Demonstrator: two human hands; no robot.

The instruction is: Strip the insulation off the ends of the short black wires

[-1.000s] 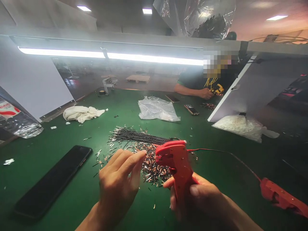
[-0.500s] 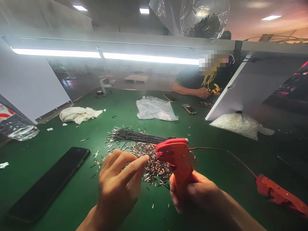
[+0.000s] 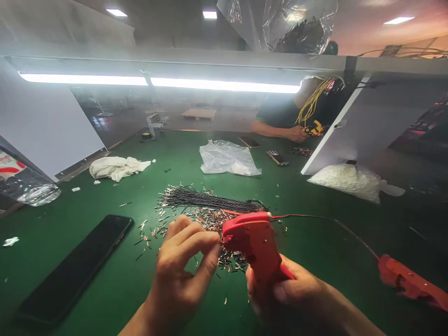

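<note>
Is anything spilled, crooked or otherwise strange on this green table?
Yes. Short coppery and silver wire scraps are strewn over the green table, spreading beyond the pile beside the red plastic hand tool toward the black smartphone. Nothing looks broken.

A red crimping tool (image 3: pixel 257 245) is standing nearly upright just above the green bench (image 3: pixel 315 247), its handles sitting inside the right hand (image 3: pixel 290 291) and its blocky head pointing left. The left hand (image 3: pixel 185 273) is pinching its fingertips (image 3: pixel 216 239) against that head.
</note>
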